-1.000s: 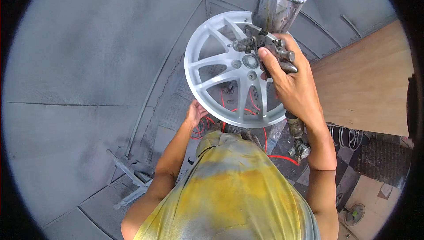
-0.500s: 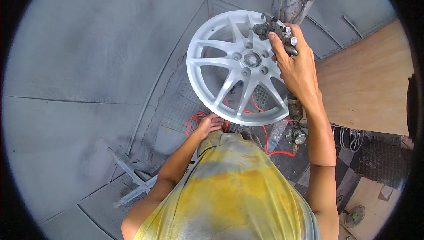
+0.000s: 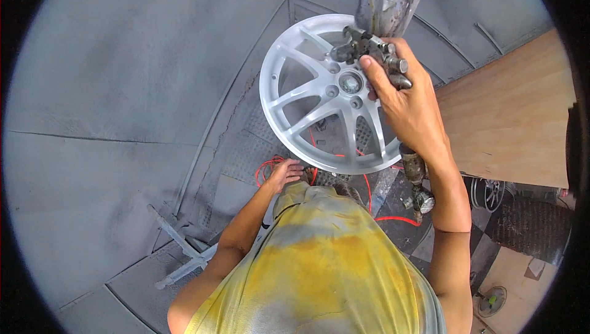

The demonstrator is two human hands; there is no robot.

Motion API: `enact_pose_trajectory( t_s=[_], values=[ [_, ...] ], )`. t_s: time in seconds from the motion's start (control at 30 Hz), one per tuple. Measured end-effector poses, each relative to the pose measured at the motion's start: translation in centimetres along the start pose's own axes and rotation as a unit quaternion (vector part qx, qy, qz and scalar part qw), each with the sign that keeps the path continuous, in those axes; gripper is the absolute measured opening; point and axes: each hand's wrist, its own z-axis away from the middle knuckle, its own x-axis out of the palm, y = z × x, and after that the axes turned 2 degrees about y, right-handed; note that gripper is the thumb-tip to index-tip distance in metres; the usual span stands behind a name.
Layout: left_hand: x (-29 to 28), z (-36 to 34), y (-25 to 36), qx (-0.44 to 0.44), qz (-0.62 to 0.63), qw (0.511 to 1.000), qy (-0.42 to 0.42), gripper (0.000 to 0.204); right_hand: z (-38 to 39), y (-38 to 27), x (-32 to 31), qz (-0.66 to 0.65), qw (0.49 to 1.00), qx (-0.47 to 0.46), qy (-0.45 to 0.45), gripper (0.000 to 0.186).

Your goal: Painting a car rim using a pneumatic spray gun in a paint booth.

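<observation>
Right hand (image 3: pixel 409 109) clamped on a metal spray gun (image 3: pixel 369 51), index finger out over the trigger, cup (image 3: pixel 386 5) on top, nozzle close above the hub of a silver-grey alloy wheel (image 3: pixel 307 94). Left hand (image 3: pixel 284 173) sits at the wheel's lower rim, fingers curled on its edge. Orange hose (image 3: pixel 264 171) on the grey floor below; wooden board (image 3: pixel 510 125) to the right.
</observation>
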Motion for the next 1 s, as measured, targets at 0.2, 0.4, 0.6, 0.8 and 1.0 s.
enact_pose_trajectory(
  t_s=[0.2, 0.4, 0.6, 0.8, 1.0],
  values=[
    [-0.4, 0.5, -0.6, -0.006, -0.007, 1.000, -0.001, 0.047, -0.8, 0.5, -0.8, 0.057, 0.997, 0.009, 0.041, 0.029],
    [-2.2, -1.0, 2.4, 0.046, 0.024, 0.998, 0.045, 0.054, -1.5, 1.3, -0.7, 0.067, 0.995, 0.007, 0.076, 0.028],
    [-4.3, -3.6, 5.2, 0.097, 0.050, 0.990, 0.086, 0.053, -0.8, 0.2, -0.4, 0.031, 0.999, 0.029, 0.026, 0.028],
    [-5.7, -5.0, 1.2, 0.016, -0.007, 0.993, 0.115, 0.051, -0.2, -0.7, -0.7, -0.092, 0.994, 0.040, -0.053, 0.028],
    [-6.5, -2.6, -8.0, -0.008, -0.150, 0.982, 0.116, 0.046, -0.2, 0.3, -1.4, 0.027, 0.998, -0.007, 0.062, 0.029]
  ],
)
